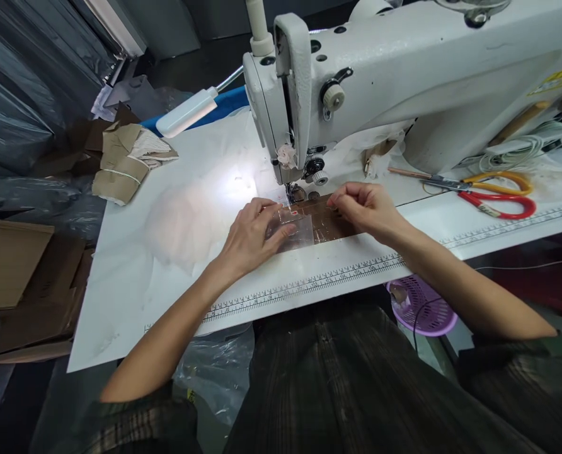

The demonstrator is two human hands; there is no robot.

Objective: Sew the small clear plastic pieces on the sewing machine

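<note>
My left hand (pixel 250 238) lies in front of the sewing machine's needle area. Its fingers are stretched out, and the fingertips rest on a clear plastic sheet (pixel 302 233). To the right of that sheet is a brown, shiny flat piece (pixel 335 224) on the machine bed. My right hand (pixel 368 208) is over the right end of the brown piece, with thumb and forefinger pinched together. What sits in that pinch, if anything, is too small to make out. The presser foot (pixel 296 193) of the white sewing machine (pixel 285 94) is just beyond both hands.
Scissors (pixel 489 192) with orange and red handles lie to the right. A lamp (pixel 186 113) lights the white table (pixel 120 296), which has a ruler strip (pixel 309 285) along its front. A bundle (pixel 123 164) is at the left edge. A purple basket (pixel 425 309) stands below.
</note>
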